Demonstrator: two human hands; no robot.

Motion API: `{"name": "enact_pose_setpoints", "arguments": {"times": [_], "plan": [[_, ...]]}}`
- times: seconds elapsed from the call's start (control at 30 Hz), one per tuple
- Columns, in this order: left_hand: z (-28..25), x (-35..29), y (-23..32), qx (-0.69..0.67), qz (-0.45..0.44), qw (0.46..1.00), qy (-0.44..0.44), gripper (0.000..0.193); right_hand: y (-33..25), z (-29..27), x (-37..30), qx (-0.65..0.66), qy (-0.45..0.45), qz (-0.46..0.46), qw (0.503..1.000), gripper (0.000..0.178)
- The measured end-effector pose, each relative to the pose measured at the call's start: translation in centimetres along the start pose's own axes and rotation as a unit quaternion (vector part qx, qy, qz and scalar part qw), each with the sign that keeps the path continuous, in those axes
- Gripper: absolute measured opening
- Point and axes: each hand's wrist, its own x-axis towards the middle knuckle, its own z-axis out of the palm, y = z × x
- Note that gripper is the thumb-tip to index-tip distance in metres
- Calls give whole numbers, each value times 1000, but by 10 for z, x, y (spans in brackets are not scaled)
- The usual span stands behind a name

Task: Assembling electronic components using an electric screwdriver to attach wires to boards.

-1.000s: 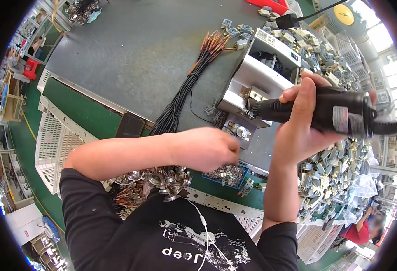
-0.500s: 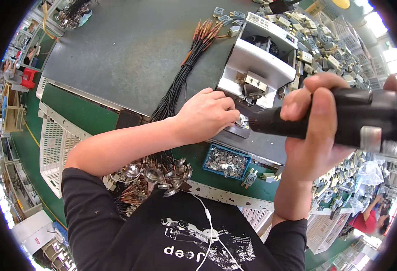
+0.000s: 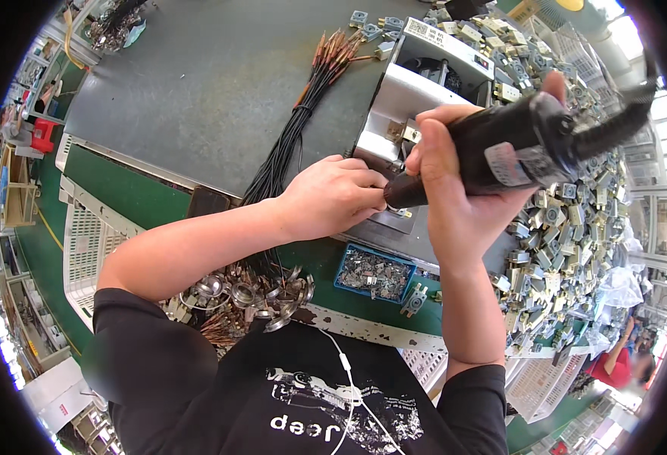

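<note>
My right hand point(image 3: 462, 182) is wrapped round a black electric screwdriver point(image 3: 493, 144), with its thick cord leaving at the upper right. The driver's nose comes down beside the fingertips of my left hand point(image 3: 333, 196). Those fingers are pinched together over a small metal fixture point(image 3: 398, 220) at the bench edge; whatever they hold is hidden by the fingers and the driver. Just beyond stands a silver, box-shaped screw feeder point(image 3: 394, 95), partly covered by my right hand.
Black wires point(image 3: 276, 155) with copper-coloured ends lie bundled on the grey bench point(image 3: 174, 91). A blue tray point(image 3: 339, 274) of small metal parts sits nearer me. Many grey-and-cream blocks point(image 3: 561, 250) are heaped right. Round metal rings point(image 3: 246, 293) hang near my left elbow.
My right hand has brought the screwdriver left and tilted it more upright, its nose now against the left fingertips. The left hand has stayed pinched at nearly the same spot.
</note>
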Motion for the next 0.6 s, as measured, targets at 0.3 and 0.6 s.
{"name": "enact_pose_setpoints", "arguments": {"times": [0.3, 0.6], "plan": [[-1, -2, 2, -17, -19, 1000, -13, 9, -9, -4, 9, -6, -14, -3, 1000, 97], [-2, -1, 1, -38, -28, 999, 6, 10, -12, -10, 7, 18, -6, -11, 1000, 95]]}}
